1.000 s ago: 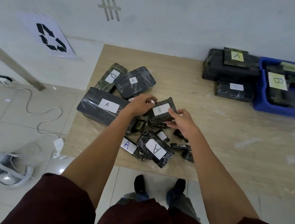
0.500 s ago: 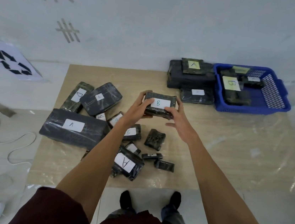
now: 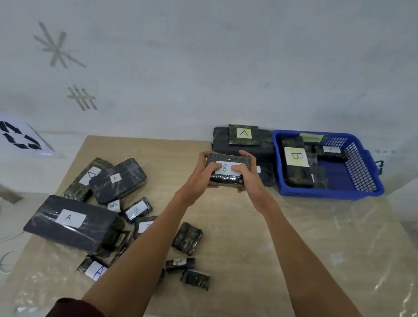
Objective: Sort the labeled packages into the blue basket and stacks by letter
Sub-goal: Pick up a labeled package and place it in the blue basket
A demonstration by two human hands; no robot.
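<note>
your thumbs (image 3: 211, 168) lie on the white label (image 3: 225, 168), and your other fingers curl round the two short ends of the package (image 3: 228, 159). so the left hand (image 3: 199, 177) and the right hand (image 3: 251, 183) both hold it firmly from the sides. you have it in the air over the far part of the table (image 3: 298, 235), in front of the stack (image 3: 243, 136) of dark packages and just left of the blue basket (image 3: 329, 195).

i judge the package to be a small stiff block and not heavy, because it does not bend between your hands. the wrapping is a shiny plastic film, so it is probably slippery. the grip on the short ends with the thumbs on top looks like the safe one. if you change to one hand, take it across the narrow width and not by the loose film.

the label under your thumbs reads "b". inside the basket a yellow label (image 3: 295, 157) reads "b" too, so i think the package belongs there. the top of the stack carries a yellow "a". near your left arm, the large package (image 3: 68, 222) reads "a", the green package (image 3: 90, 175) reads "d" and the small package (image 3: 137, 210) reads "b". some other labels are hidden or too small to read. a black recycling sign (image 3: 20, 135) shows at the left, beyond the table.
</note>
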